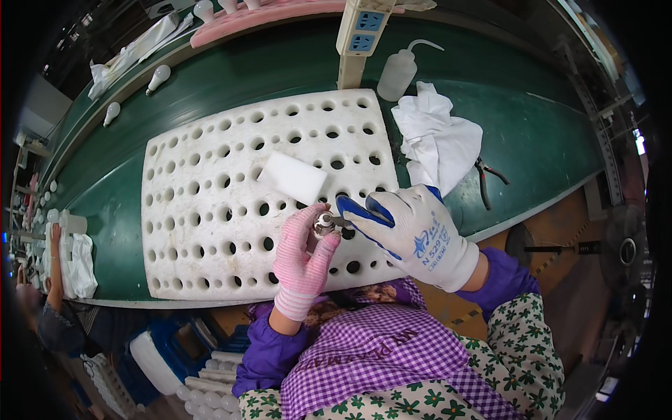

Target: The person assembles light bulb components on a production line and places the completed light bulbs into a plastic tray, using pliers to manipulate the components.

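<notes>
My left hand, in a pink knit glove, is closed around a small light bulb with its metal screw base pointing up. My right hand, in a white glove with blue fingertips, pinches a thin tool or wire against that base. Both hands hover over the near right part of a white foam tray full of round holes. A white foam block lies on the tray just beyond my hands.
The tray lies on a green conveyor belt. A crumpled white cloth, pliers, a squeeze bottle and a power strip sit at the right. Loose bulbs and a pink tray lie farther back. Another person is at the left.
</notes>
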Demonstrator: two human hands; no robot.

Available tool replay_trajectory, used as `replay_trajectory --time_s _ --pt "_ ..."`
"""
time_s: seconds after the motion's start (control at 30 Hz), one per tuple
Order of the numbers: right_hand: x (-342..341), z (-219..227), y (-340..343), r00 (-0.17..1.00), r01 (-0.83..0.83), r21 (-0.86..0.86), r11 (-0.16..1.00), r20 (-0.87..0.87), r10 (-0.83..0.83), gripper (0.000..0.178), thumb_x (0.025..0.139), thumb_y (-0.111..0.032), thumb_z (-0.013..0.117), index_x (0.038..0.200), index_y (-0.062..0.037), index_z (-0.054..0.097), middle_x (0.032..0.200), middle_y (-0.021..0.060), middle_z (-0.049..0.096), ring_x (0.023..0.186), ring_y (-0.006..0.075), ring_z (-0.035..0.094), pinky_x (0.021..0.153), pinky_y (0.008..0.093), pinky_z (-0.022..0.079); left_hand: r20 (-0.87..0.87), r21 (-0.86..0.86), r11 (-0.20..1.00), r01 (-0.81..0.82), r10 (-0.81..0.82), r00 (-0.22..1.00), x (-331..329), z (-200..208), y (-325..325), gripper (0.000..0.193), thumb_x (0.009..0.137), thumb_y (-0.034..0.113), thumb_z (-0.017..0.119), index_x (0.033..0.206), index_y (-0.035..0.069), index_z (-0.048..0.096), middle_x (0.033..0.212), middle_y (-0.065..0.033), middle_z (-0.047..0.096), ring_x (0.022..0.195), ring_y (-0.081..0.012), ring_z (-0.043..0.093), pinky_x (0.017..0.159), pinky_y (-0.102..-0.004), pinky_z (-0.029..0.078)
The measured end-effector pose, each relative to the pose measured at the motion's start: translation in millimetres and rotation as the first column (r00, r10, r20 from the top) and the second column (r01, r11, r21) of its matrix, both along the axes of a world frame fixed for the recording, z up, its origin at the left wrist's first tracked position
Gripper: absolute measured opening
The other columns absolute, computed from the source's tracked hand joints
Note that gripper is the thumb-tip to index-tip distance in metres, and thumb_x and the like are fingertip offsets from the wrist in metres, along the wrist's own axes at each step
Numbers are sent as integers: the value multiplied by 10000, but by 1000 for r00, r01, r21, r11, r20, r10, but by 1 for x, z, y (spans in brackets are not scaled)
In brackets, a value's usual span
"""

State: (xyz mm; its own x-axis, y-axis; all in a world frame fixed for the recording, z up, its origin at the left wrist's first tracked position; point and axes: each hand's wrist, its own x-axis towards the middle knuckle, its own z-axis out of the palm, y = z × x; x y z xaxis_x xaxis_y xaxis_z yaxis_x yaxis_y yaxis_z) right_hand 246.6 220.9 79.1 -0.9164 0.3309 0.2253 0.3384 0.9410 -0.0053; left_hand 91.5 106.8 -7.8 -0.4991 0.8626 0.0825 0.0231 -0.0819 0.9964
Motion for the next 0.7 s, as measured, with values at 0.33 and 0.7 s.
replay_trajectory --time_s 0.33,0.7 --pt "16 13 5 998 -27 52 998 59 24 525 780 -207 596 1298 -130 569 941 44 537 824 186 557 689 338 417 57 -100 986 132 -127 990 8 7 12 400 836 90 710 1208 5 592 1106 -121 594 1001 -199 594 893 -295 469" --pt "45 9 13 988 122 -29 992 103 -119 526 803 -151 596 1327 -138 554 870 42 539 782 184 552 663 319 426 -91 -158 955 250 -266 960 18 8 36 409 850 191 701 1202 15 590 1088 -153 615 991 -262 592 897 -338 462"
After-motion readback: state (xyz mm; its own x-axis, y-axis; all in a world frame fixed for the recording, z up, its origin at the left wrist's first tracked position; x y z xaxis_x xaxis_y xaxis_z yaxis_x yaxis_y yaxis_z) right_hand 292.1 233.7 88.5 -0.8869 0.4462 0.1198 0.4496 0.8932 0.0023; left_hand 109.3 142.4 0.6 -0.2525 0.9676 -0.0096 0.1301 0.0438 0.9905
